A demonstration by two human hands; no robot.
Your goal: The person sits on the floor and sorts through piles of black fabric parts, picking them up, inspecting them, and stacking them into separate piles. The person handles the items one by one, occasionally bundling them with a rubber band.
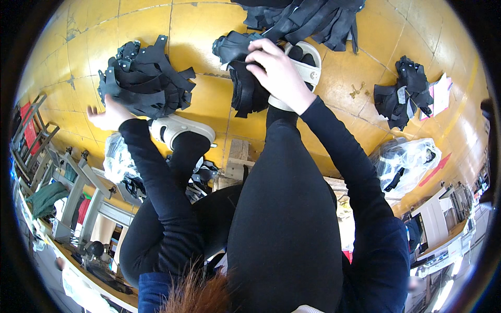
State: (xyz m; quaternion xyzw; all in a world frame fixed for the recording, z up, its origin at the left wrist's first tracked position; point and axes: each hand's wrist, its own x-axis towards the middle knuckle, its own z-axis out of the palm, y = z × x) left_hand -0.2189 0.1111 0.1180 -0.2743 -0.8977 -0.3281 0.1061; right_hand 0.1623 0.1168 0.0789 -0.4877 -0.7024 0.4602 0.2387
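1. Left hand (107, 115): spread, beside the left heap of flat, black, cloth-like strips (156, 88).
2. Right hand (274, 70): curled over a folded black cloth-like stack (246, 88), far centre; I can't tell its grip.
3. Handling strips, seemingly; next calls for pinching.

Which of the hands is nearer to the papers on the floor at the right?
The right. The right hand is left of the papers, by the middle black pieces; the left hand is much farther left, beside the left black pile.
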